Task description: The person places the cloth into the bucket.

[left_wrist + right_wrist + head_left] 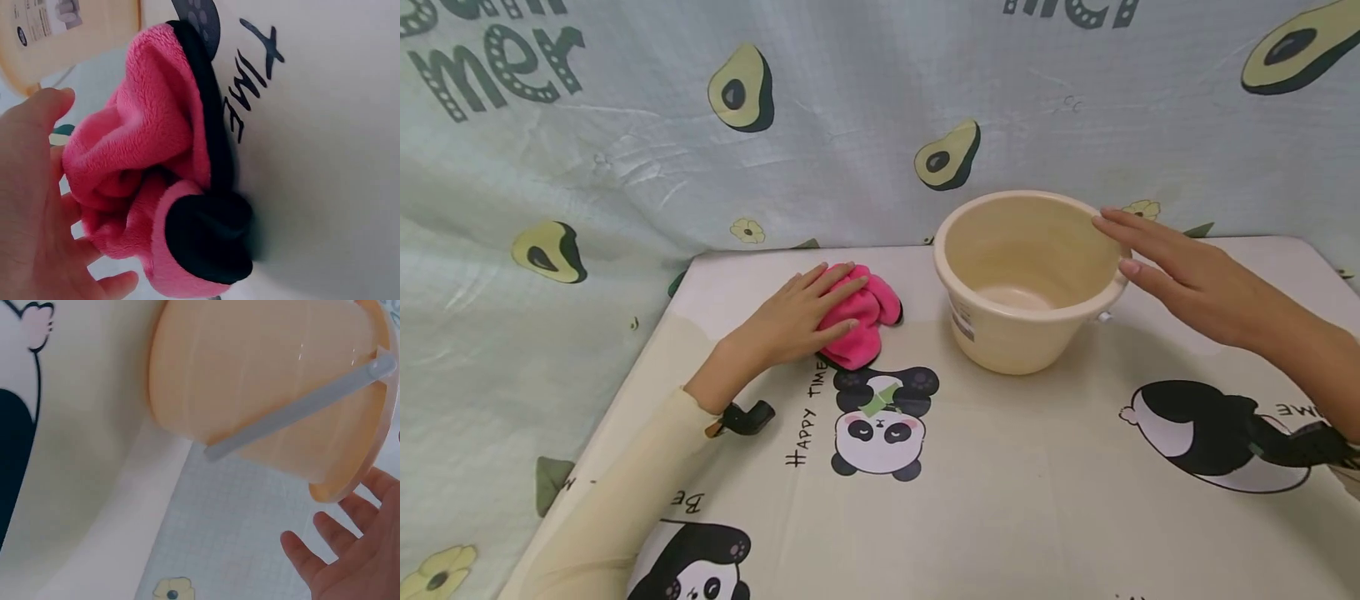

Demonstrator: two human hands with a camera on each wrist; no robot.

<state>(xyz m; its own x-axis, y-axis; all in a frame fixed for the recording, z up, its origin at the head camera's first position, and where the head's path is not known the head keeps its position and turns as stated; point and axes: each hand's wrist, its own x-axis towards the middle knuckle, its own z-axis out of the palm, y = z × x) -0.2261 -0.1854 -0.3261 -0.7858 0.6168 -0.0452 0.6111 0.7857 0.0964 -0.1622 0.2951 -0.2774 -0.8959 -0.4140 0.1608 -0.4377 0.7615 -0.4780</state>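
A crumpled pink fleece cloth [859, 321] with black edging lies on the table, left of a cream plastic bucket [1015, 337]. My left hand [793, 317] rests over the cloth with its fingers spread; in the left wrist view the thumb stands apart from the folds. The bucket is upright, and its inside shows bare. On its right side my right hand [1195, 279] touches the rim with extended fingers. In the right wrist view, the bucket's grey handle [300, 412] hangs down along the outer wall.
The table [1000, 483] has a white cover printed with pandas and lettering. Right behind its far edge hangs a pale curtain [850, 167] with avocado prints, close behind the bucket. A label [962, 323] is on the bucket's side. Dark straps sit at both wrists.
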